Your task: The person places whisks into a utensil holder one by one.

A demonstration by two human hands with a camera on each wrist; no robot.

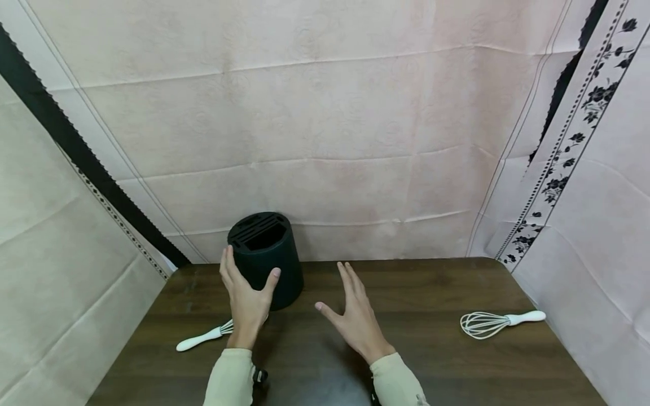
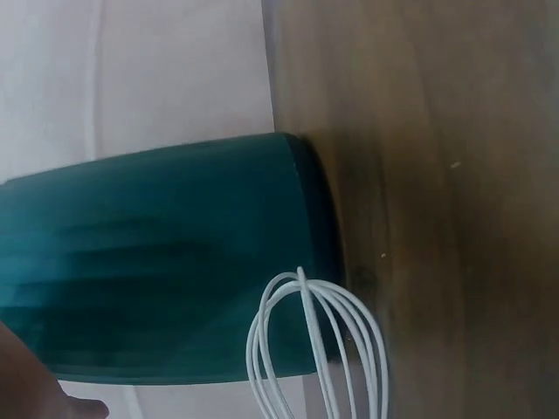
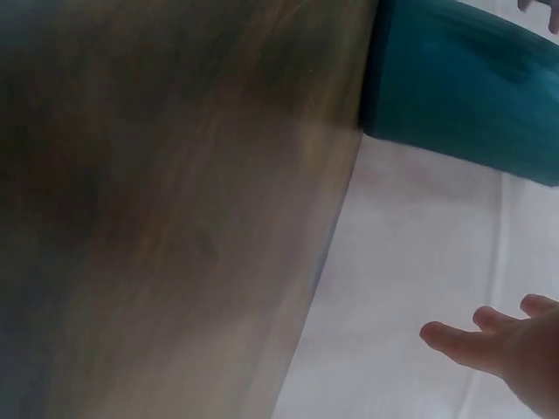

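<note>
A dark green knife block (image 1: 286, 270), round with slots and a wider opening in its top, stands upright at the table's back edge. My left hand (image 1: 249, 301) is at its near left side, fingers and thumb spread; whether they touch it I cannot tell. In the left wrist view a bit of that hand (image 2: 31, 384) shows beside the block (image 2: 166, 262). My right hand (image 1: 358, 324) hovers to the right of the block, fingers extended and holding nothing. A white whisk (image 1: 200, 340) lies by my left wrist, partly hidden behind it.
Another white whisk (image 1: 526, 317) lies at the right side of the brown wooden table (image 1: 421, 349), handle pointing right. Pale cloth (image 1: 345, 113) hangs right behind the table, and more cloth (image 1: 599, 237) borders its right side.
</note>
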